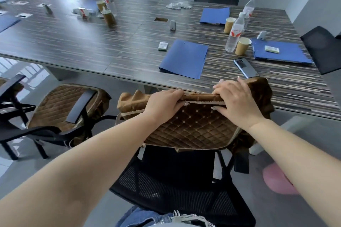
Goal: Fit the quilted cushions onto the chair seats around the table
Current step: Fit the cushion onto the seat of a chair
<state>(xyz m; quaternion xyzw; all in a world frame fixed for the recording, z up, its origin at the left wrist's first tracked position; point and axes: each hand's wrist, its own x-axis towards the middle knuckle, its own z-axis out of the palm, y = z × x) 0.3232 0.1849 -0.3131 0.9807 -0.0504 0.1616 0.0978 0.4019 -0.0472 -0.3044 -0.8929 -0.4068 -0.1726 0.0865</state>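
Observation:
A brown quilted cushion (pixel 191 127) is held up over the seat of a black mesh-backed chair (pixel 177 188) directly below me. My left hand (pixel 164 103) grips the cushion's far edge near its middle, fingers curled over the beige piping. My right hand (pixel 238 101) grips the same edge further right, thumb on the quilted face. The cushion's skirt bunches at both far corners. To the left, another black chair (pixel 81 106) carries a brown quilted cushion (pixel 55 105) on its seat.
The long striped table (pixel 92 42) stands just beyond the cushion, carrying blue folders (pixel 184 59), a phone (pixel 246 68), paper cups (pixel 242 46) and water bottles (pixel 235 32). More black chairs stand around the table. A pink object (pixel 276 180) lies on the floor at right.

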